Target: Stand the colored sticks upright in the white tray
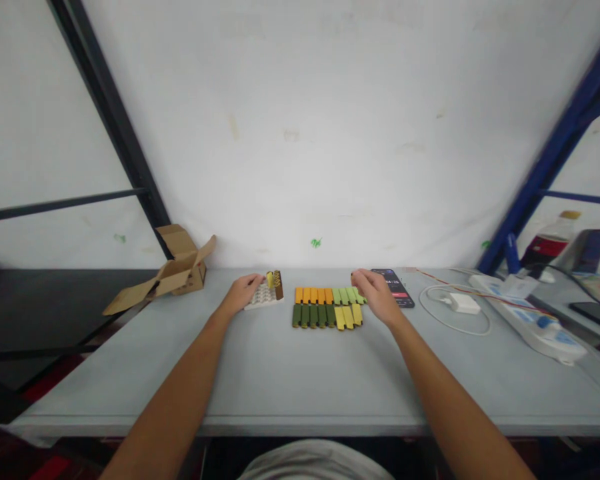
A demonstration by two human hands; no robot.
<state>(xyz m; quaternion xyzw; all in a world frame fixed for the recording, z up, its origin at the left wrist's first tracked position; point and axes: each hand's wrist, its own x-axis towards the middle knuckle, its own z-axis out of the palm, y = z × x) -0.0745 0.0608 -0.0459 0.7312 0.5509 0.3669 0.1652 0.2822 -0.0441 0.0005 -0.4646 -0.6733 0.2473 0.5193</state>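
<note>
My left hand (243, 294) is closed at the left side of a white tray (264, 305) with rows of small raised shapes or hollows. At the tray's right end stands a brown piece (279, 285), with a small yellow piece (270, 280) beside it. My right hand (375, 293) has its fingers pinched together above the right end of the coloured strips; what is in them is too small to name. Beneath lie rows of short strips: orange (314, 295), light green (344, 295), dark green (315, 315) and yellow (349, 317).
An opened cardboard box (187, 277) stands at the back left. Right of my right hand lies a phone (399, 290), then a white charger (464, 303) with its cable and a power strip (530, 320). A bottle (550, 243) stands at the far right. A white wall closes off the back.
</note>
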